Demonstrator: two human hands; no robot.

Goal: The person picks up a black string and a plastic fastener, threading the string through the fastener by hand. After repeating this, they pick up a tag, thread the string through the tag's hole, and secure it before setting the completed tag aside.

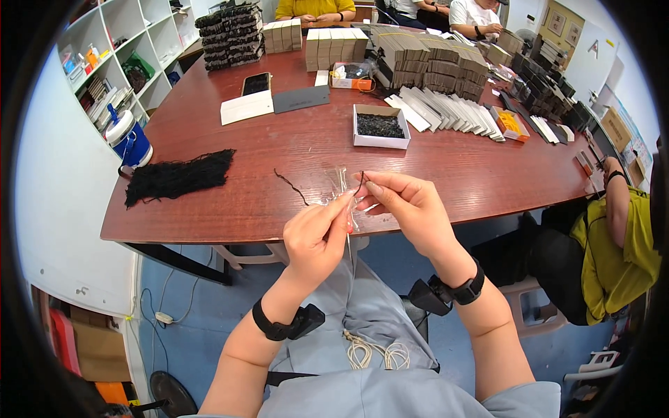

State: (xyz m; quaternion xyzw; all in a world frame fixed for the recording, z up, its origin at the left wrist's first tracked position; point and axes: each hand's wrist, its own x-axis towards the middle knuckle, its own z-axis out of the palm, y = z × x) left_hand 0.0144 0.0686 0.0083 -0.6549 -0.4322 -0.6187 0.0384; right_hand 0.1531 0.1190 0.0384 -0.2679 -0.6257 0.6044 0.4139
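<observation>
My left hand (315, 233) and my right hand (412, 207) meet above the near edge of the table, fingertips close together. Both are closed in a pinch on a thin black cord (290, 185), whose loose end trails out to the left of my left hand; its other end curls up at my right fingertips. Crumpled clear plastic (340, 182) lies just behind the fingers. A small red bit (350, 227) and a thin pale strip show under my left fingers; what they belong to is hidden.
On the reddish table (279, 146) lie a bundle of black cords (180, 177), a white box of black pieces (380, 127), a phone (256, 83), fanned pale cards (453, 111) and stacked cards (432, 66). A blue-white jug (128, 139) stands left. A person in yellow-green (620, 244) sits right; others sit across.
</observation>
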